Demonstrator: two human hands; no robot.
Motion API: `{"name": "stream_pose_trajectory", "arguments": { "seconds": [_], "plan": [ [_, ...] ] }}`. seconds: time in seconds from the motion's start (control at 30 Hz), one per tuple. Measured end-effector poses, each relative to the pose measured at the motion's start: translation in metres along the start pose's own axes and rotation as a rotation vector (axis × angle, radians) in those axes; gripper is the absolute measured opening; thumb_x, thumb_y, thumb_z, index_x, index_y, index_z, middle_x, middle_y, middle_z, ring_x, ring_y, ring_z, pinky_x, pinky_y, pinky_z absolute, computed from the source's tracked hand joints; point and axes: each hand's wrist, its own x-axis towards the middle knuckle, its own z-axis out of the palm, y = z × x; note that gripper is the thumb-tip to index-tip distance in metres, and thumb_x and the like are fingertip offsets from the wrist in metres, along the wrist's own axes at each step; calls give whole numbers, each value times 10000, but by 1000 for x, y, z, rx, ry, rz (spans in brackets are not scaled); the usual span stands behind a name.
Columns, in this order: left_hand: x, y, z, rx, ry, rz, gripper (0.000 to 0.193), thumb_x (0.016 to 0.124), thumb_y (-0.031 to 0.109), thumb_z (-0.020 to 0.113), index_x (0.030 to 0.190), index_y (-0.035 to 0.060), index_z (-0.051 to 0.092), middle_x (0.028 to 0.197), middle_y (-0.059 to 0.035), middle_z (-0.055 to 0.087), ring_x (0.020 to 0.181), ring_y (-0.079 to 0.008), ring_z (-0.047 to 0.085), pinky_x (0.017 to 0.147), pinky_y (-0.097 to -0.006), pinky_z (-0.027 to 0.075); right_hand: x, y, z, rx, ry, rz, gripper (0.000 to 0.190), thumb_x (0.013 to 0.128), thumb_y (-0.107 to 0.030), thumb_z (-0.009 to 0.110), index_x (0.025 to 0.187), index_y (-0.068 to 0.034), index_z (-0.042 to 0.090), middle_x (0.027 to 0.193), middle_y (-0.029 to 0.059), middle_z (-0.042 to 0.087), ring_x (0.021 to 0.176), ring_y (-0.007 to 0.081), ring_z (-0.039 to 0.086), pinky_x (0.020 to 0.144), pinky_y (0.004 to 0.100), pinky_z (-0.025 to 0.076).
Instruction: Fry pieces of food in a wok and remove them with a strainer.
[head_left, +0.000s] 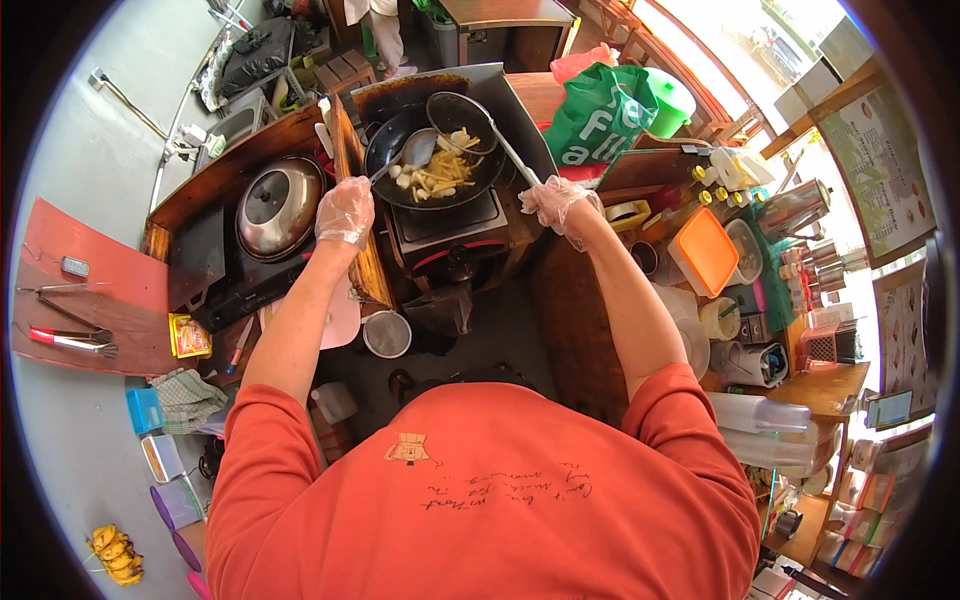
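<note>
My left hand (346, 212), in a clear plastic glove, grips the handle of a metal wok spatula (418, 148). The spatula's blade rests inside a black wok (390, 186) on a single stove (450, 225). Fries (442, 178) and whitish rounded pieces (403, 180) lie in the wok. My right hand (561, 204), gloved the same way, is closed around the long handle of a wire-mesh skimmer (454, 120). The skimmer's round basket is over the wok's far right side, and a few pieces of food show at its lower edge.
Left of a wooden partition (358, 247), a lidded pan (276, 202) sits on a black cooktop. A metal splash guard (491, 82) surrounds the wok. Right are a green bag (604, 112), an orange-lidded box (703, 251) and bottles. A person (386, 34) stands at the far side.
</note>
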Motion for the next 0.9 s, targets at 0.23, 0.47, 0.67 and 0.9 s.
{"name": "stream_pose_trajectory", "arguments": {
  "seconds": [0.23,0.47,0.67,0.9],
  "plan": [
    [17,32,8,42,92,19,84,885,117,505,907,97,583,772,-103,636,718,-269,685,604,-376,565,75,76,28,-332,37,-409,161,761,-133,689,911,-93,646,868,105,694,896,282,683,729,380,538],
    [13,27,26,1,75,120,120,896,113,486,863,76,596,778,-110,634,723,-268,682,617,-372,566,42,23,21,-612,73,-336,155,789,-130,668,941,-100,661,886,139,692,902,312,676,784,403,535],
    [12,-3,18,71,33,-88,123,896,132,501,844,85,602,772,-131,647,714,-299,686,621,-392,569,34,14,13,-670,42,-209,173,816,-125,658,985,-88,674,988,162,689,1003,310,661,849,392,527],
    [12,-34,23,50,17,-170,118,859,103,545,823,54,646,840,-155,681,779,-316,691,699,-399,574,62,50,39,-684,110,-289,210,868,-188,605,1054,-131,684,836,56,696,788,202,691,672,333,540]
  ]
}}
